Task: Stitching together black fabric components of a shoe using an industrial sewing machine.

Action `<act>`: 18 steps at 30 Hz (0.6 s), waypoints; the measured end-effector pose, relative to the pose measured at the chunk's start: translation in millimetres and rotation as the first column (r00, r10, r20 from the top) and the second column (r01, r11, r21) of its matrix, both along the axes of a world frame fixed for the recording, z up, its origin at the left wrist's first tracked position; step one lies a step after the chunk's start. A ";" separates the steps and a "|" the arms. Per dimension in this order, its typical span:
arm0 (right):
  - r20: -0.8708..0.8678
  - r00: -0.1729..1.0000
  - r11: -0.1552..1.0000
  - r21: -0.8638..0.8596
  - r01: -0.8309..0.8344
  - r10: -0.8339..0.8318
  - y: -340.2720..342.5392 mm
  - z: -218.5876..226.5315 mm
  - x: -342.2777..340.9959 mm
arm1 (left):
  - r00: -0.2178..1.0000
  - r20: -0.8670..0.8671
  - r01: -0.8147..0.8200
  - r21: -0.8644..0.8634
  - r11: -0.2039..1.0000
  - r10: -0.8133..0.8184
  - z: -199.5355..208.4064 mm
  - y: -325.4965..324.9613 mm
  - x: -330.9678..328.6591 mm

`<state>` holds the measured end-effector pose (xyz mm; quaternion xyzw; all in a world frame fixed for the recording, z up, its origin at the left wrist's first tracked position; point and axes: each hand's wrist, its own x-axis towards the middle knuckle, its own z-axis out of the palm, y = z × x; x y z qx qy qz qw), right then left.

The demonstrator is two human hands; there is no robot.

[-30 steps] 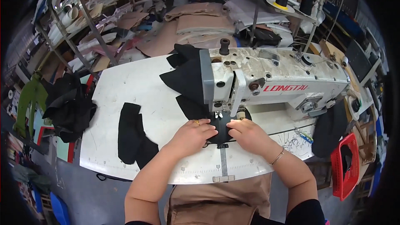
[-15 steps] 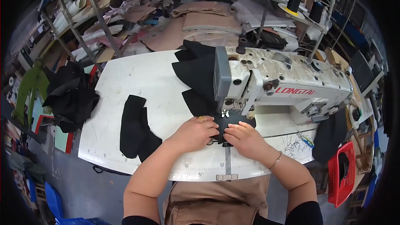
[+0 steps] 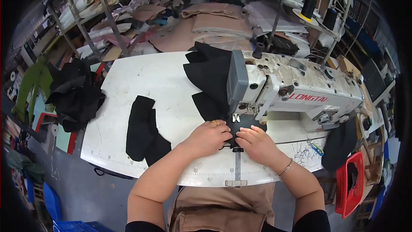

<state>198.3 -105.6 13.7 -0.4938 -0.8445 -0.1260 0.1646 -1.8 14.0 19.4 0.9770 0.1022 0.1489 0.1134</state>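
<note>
Black fabric [image 3: 254,122] lies under the presser foot [image 3: 236,117] of a white sewing machine [image 3: 296,83]. At the fabric's near left edge, my left hand [image 3: 209,137] is closed, its fingers bent and pressed together on the cloth. My right hand [image 3: 259,146] rests opposite it, fingers stretched out flat on the fabric, just in front of the needle. The fingertips of both hands almost meet. Several pointed black pieces [image 3: 208,75] spread behind and left of the machine head, joining the cloth near my left hand. The undersides of my fingers are hidden.
A curved black piece [image 3: 143,129] lies on the white table [image 3: 116,86] to the left. Bunched black cloth [image 3: 74,94] sits beyond the table's left edge. Small thread snips [image 3: 316,148] lie right of my hand. A red basket [image 3: 349,184] stands at the lower right.
The whole view has shifted slightly, so the table and machine appear a little further right. Both hands stay on the fabric in nearly the same place by the presser foot.
</note>
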 end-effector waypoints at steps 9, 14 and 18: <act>-0.084 0.996 0.999 -0.042 0.012 -0.015 0.1 4.6 12.8 | 0.981 0.184 -0.060 -0.029 0.998 0.064 -9.6 -4.7 8.9; -0.071 0.997 1.000 0.004 -0.003 0.003 -2.0 0.8 16.6 | 0.991 0.132 0.000 0.122 0.993 -0.017 -8.5 -6.8 8.2; -0.076 0.997 1.000 0.012 -0.008 0.009 -1.1 -2.2 14.0 | 0.994 0.104 0.015 0.166 0.986 -0.032 -11.2 -8.0 9.6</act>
